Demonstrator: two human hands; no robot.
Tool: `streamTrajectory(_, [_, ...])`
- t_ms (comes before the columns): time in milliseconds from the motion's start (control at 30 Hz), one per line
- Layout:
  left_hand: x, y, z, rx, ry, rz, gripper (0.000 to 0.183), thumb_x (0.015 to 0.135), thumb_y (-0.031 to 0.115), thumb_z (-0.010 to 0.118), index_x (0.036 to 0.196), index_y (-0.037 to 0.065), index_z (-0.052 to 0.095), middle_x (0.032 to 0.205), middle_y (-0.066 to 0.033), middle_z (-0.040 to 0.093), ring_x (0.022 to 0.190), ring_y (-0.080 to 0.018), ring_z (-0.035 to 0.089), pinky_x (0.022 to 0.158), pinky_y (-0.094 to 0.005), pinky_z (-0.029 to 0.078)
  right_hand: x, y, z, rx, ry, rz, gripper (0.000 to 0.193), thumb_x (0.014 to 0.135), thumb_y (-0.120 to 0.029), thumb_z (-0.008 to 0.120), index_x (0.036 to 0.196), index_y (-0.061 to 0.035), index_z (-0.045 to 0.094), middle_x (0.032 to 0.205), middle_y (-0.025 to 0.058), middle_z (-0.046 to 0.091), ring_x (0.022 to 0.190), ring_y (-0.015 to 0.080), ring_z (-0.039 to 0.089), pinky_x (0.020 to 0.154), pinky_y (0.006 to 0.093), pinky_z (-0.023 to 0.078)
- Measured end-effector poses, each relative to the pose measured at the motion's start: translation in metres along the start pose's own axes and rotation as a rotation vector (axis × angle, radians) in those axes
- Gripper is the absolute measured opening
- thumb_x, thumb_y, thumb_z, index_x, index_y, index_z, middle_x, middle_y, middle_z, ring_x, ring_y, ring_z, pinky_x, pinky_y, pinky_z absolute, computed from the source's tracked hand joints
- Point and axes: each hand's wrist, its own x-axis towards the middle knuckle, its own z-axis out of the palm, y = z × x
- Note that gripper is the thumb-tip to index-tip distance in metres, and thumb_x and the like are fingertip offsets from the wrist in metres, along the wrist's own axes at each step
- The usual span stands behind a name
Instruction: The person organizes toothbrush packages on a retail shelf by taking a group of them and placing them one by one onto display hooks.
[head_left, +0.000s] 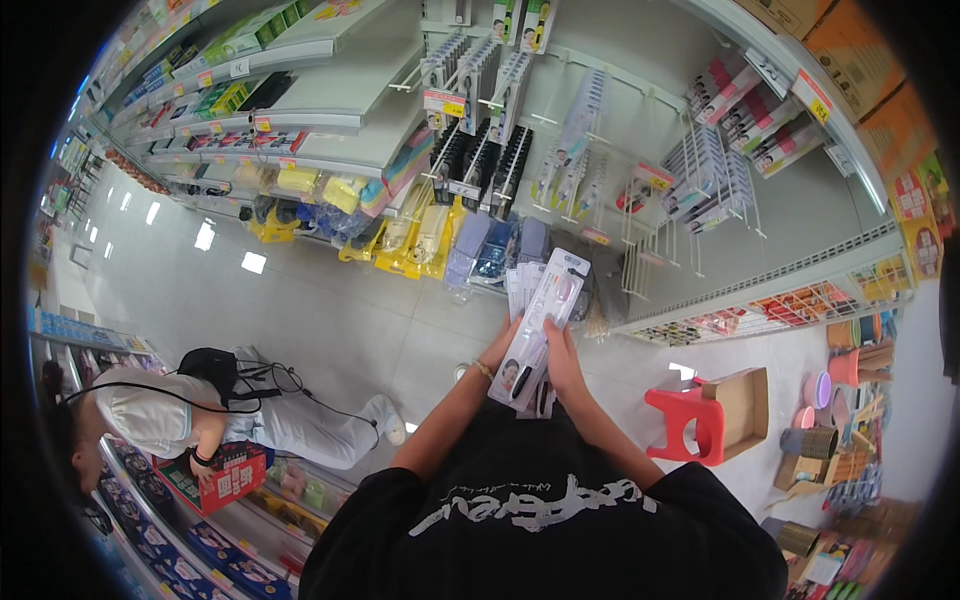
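A stack of long, narrow blister packs (pixel 543 330) on white card lies between my hands, in front of my chest. The front pack has a clear bubble and a small black-handled item near its lower end; I cannot make out what kind of tool it is. My left hand (pixel 500 350) grips the stack from its left edge, the fingers partly hidden behind the cards. On the other edge, my right hand (pixel 561 362) holds the packs with its thumb over the front. Several more cards fan out behind the front one, towards the left.
Ahead, a shelf wall carries hooks with hanging packs (pixel 575 150), several wire hooks (pixel 668 235) and bagged goods (pixel 420 235). A red plastic stool (pixel 690 425) and an open cardboard box (pixel 745 410) stand at right. Another person (pixel 160 410) holds a red box (pixel 222 478) at left.
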Motion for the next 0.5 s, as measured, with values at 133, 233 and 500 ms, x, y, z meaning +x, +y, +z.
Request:
streamTrajectory(133, [-0.009,0.02,0.036,-0.143,0.001,-0.135,0.048,0.091,0.032,0.04,0.129,0.004,0.032,0.12,-0.0115,0.047,0.105,-0.0202,0.051,0.087,-0.0323,0.044,0.005,0.013,-0.006,0.103,0.008,0.011,0.051,0.09,-0.028,0.041,0.128,0.0033,0.03,0.123,0.0148,0.043,0.112,0.0214,0.041,0.095,0.0293,0.031])
streamTrajectory(233, [-0.032,0.049,0.083,-0.283,0.038,-0.12,0.045,0.092,0.031,0.039,0.127,0.003,0.036,0.118,-0.0115,0.049,0.103,-0.0203,0.052,0.085,-0.0318,0.046,0.001,0.011,-0.001,0.141,0.025,0.007,0.05,0.09,-0.027,0.041,0.128,0.0031,0.031,0.122,0.0144,0.044,0.112,0.021,0.042,0.095,0.0291,0.031])
streamTrajectory(500, [-0.034,0.045,0.065,-0.292,0.045,-0.051,0.043,0.092,0.026,0.039,0.126,0.001,0.037,0.119,-0.0138,0.049,0.104,-0.0229,0.052,0.086,-0.0337,0.046,0.0,0.016,0.003,0.166,0.05,-0.061,0.047,0.09,-0.026,0.041,0.126,0.0034,0.034,0.12,0.0134,0.045,0.11,0.0195,0.042,0.094,0.0283,0.03])
